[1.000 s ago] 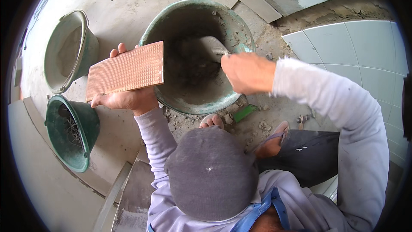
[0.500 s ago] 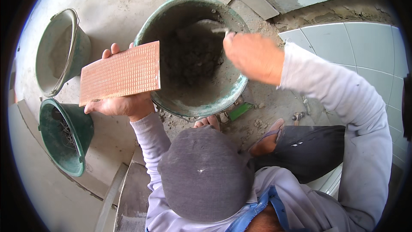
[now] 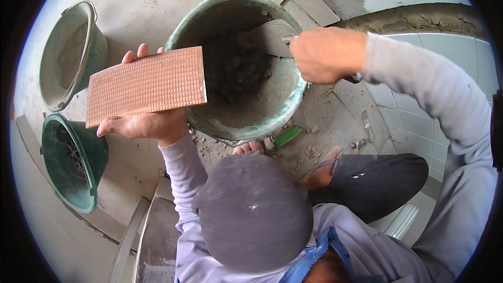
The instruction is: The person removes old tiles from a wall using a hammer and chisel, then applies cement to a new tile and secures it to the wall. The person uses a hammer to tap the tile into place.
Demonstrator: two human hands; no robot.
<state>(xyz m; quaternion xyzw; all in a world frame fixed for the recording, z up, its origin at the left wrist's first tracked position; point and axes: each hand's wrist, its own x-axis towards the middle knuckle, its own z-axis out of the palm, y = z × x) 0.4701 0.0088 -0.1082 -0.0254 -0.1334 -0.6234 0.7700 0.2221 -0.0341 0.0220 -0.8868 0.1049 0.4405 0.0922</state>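
Note:
My left hand [image 3: 149,126] holds up a narrow tile [image 3: 146,86], its orange-brown gridded back facing upward. The thumb lies along the near edge and fingertips show past the far edge. In my right hand [image 3: 327,55] is a trowel [image 3: 273,37], gripped by its handle, which the fingers hide. The flat grey blade reaches into a large round green bucket [image 3: 285,102], over dark wet mortar [image 3: 236,68] heaped inside. The tile's right end overlaps the bucket's left rim.
A pale bucket [image 3: 99,55] and a tilted green bucket [image 3: 99,152] holding wiry scraps stand at left. Light tiles [image 3: 456,68] cover the area at right. A green piece [image 3: 289,135], a hammer-like tool [image 3: 358,144] and crumbs lie near my feet. A grey tile strip [image 3: 313,4] lies beyond the bucket.
My right hand has moved right and slightly down, and the trowel blade now shows flatter and clearer above the mortar. The tile in my left hand has shifted slightly and tilted more toward view.

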